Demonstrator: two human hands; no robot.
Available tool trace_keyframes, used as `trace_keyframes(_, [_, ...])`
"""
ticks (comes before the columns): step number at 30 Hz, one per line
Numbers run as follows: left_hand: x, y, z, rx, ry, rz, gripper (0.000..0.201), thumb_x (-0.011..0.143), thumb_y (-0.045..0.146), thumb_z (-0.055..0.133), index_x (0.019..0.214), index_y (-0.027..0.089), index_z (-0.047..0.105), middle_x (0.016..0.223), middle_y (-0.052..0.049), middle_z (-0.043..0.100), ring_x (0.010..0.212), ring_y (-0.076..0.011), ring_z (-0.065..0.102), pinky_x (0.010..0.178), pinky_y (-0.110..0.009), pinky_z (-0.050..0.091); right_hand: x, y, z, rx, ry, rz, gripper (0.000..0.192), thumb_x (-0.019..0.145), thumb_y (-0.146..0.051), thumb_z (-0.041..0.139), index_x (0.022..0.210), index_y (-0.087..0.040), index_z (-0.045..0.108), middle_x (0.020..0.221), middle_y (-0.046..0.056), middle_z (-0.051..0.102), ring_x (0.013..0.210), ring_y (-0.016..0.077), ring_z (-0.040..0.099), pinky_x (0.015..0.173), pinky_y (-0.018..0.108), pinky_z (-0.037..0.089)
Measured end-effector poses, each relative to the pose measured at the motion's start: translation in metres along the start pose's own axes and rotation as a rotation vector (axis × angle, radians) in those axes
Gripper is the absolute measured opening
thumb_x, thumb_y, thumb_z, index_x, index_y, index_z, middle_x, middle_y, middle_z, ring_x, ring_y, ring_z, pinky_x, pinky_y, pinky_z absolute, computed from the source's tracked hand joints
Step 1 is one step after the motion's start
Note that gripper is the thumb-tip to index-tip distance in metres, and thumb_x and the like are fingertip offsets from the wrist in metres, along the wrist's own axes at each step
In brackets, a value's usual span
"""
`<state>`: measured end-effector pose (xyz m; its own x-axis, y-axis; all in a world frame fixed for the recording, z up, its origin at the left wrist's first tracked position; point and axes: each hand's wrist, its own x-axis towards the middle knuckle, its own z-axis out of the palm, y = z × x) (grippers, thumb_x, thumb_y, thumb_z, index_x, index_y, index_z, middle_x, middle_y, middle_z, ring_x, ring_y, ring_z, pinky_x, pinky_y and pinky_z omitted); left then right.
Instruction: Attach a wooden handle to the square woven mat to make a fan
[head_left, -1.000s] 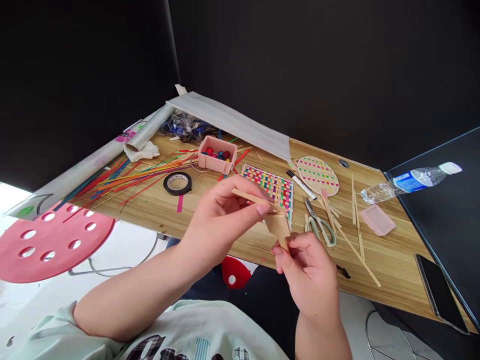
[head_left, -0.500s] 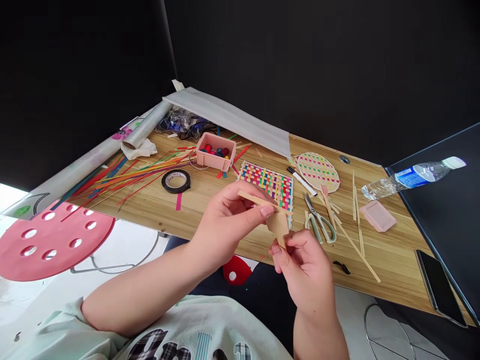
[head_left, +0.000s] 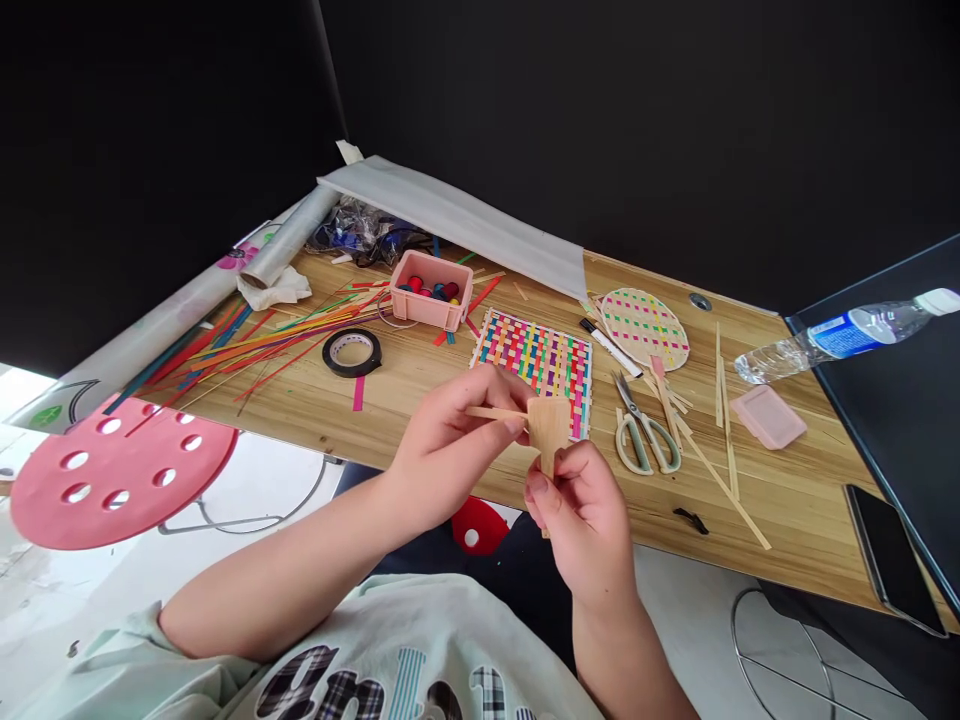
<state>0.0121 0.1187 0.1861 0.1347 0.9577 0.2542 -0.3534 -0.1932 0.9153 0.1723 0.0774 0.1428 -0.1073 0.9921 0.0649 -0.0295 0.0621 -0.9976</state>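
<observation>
My left hand (head_left: 450, 440) pinches a thin pale bamboo strip (head_left: 491, 413) between thumb and fingers. Its right end meets the left side of a flat wooden handle (head_left: 549, 424), broad at the top and narrow below. Closed around the narrow part, my right hand (head_left: 583, 515) keeps this handle upright above the table's front edge. Just behind the hands lies a woven multicoloured mat (head_left: 536, 355), partly covered by them. Scissors (head_left: 643, 430) rest to the right. Farther back is a round woven fan (head_left: 645, 328) with a wooden handle.
Black tape (head_left: 352, 353), a pink box (head_left: 430, 290) of thread spools and coloured strips (head_left: 300, 335) occupy the left side. A marker (head_left: 611, 348), loose bamboo strips (head_left: 724, 485), a pink lid (head_left: 770, 417), a water bottle (head_left: 847, 335) and a phone (head_left: 896, 560) lie rightward.
The wooden handle has turned so its broad face shows, and my right hand has shifted slightly left. The strip, earlier across the handle's top, is now at its left side.
</observation>
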Motion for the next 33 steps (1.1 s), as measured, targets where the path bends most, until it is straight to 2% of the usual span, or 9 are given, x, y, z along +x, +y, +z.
trace_keyframes(3, [-0.004, 0.002, -0.002, 0.107, -0.071, 0.101, 0.018, 0.094, 0.027, 0.047, 0.079, 0.019, 0.054, 0.087, -0.004, 0.062, 0.082, -0.0162, 0.058, 0.074, -0.029, 0.046, -0.001, 0.002, -0.001, 0.031, 0.006, -0.028, 0.016, 0.090, -0.025, 0.062, 0.082, -0.023, 0.048, 0.075, -0.004, 0.051, 0.055, 0.0080, 0.043, 0.049, 0.022, 0.035])
trace_keyframes(6, [-0.004, 0.004, -0.004, 0.284, -0.198, 0.165, 0.024, 0.097, 0.028, 0.037, 0.078, 0.019, 0.048, 0.081, -0.005, 0.058, 0.078, -0.0165, 0.055, 0.072, -0.029, 0.044, -0.002, 0.004, -0.002, 0.105, 0.009, -0.055, 0.015, 0.090, -0.026, 0.062, 0.083, -0.024, 0.048, 0.074, -0.004, 0.051, 0.055, 0.0087, 0.043, 0.048, 0.022, 0.035])
trace_keyframes(9, [-0.004, 0.003, -0.005, 0.475, -0.335, 0.181, 0.024, 0.097, 0.027, 0.034, 0.077, 0.020, 0.045, 0.076, -0.004, 0.057, 0.070, -0.0155, 0.053, 0.066, -0.027, 0.042, -0.003, 0.006, -0.001, 0.171, -0.028, -0.031, 0.016, 0.090, -0.028, 0.062, 0.082, -0.024, 0.048, 0.071, -0.005, 0.050, 0.051, 0.0082, 0.042, 0.045, 0.021, 0.034])
trace_keyframes(12, [-0.004, 0.002, -0.007, 0.531, -0.384, 0.142, 0.023, 0.097, 0.026, 0.035, 0.079, 0.020, 0.049, 0.074, -0.004, 0.058, 0.067, -0.0146, 0.053, 0.064, -0.025, 0.042, -0.005, 0.007, 0.001, 0.173, -0.034, -0.013, 0.018, 0.089, -0.028, 0.063, 0.081, -0.024, 0.048, 0.070, -0.005, 0.051, 0.050, 0.0077, 0.043, 0.044, 0.021, 0.037])
trace_keyframes(20, [-0.003, 0.000, -0.013, 0.421, -0.385, 0.089, 0.021, 0.096, 0.034, 0.043, 0.082, 0.019, 0.050, 0.076, -0.002, 0.056, 0.070, -0.0138, 0.053, 0.068, -0.025, 0.042, -0.009, 0.011, 0.006, 0.212, 0.005, -0.026, 0.015, 0.090, -0.024, 0.062, 0.085, -0.025, 0.049, 0.067, -0.006, 0.053, 0.050, 0.0074, 0.046, 0.044, 0.020, 0.039])
trace_keyframes(24, [-0.008, -0.009, -0.012, 0.253, -0.242, 0.140, 0.022, 0.090, 0.039, 0.056, 0.098, 0.020, 0.050, 0.087, -0.003, 0.056, 0.077, -0.0148, 0.053, 0.072, -0.026, 0.046, -0.011, 0.014, 0.005, 0.237, 0.021, -0.013, 0.014, 0.090, -0.024, 0.061, 0.086, -0.025, 0.049, 0.064, -0.006, 0.051, 0.050, 0.0078, 0.045, 0.044, 0.019, 0.037])
trace_keyframes(28, [-0.013, -0.013, -0.007, 0.159, -0.165, 0.096, 0.006, 0.092, 0.025, 0.055, 0.092, 0.019, 0.053, 0.081, -0.001, 0.055, 0.070, -0.0105, 0.054, 0.066, -0.022, 0.046, -0.011, 0.018, 0.003, 0.181, 0.052, -0.045, 0.012, 0.090, -0.024, 0.062, 0.087, -0.026, 0.050, 0.068, -0.005, 0.053, 0.054, 0.0091, 0.046, 0.047, 0.021, 0.037])
trace_keyframes(31, [-0.013, -0.010, -0.006, 0.164, -0.158, 0.039, 0.005, 0.091, 0.020, 0.057, 0.086, 0.018, 0.055, 0.078, 0.000, 0.056, 0.068, -0.0087, 0.055, 0.062, -0.020, 0.045, -0.009, 0.020, 0.002, 0.125, 0.083, -0.095, 0.008, 0.090, -0.026, 0.062, 0.090, -0.026, 0.055, 0.075, -0.003, 0.054, 0.060, 0.0099, 0.048, 0.052, 0.023, 0.039])
trace_keyframes(33, [-0.014, -0.008, -0.008, 0.181, -0.183, 0.011, 0.006, 0.089, 0.019, 0.059, 0.085, 0.018, 0.056, 0.077, 0.000, 0.058, 0.069, -0.0090, 0.056, 0.064, -0.020, 0.046, -0.010, 0.021, 0.001, 0.139, 0.047, -0.098, 0.010, 0.092, -0.034, 0.059, 0.098, -0.028, 0.057, 0.078, -0.001, 0.056, 0.064, 0.0116, 0.050, 0.054, 0.024, 0.041])
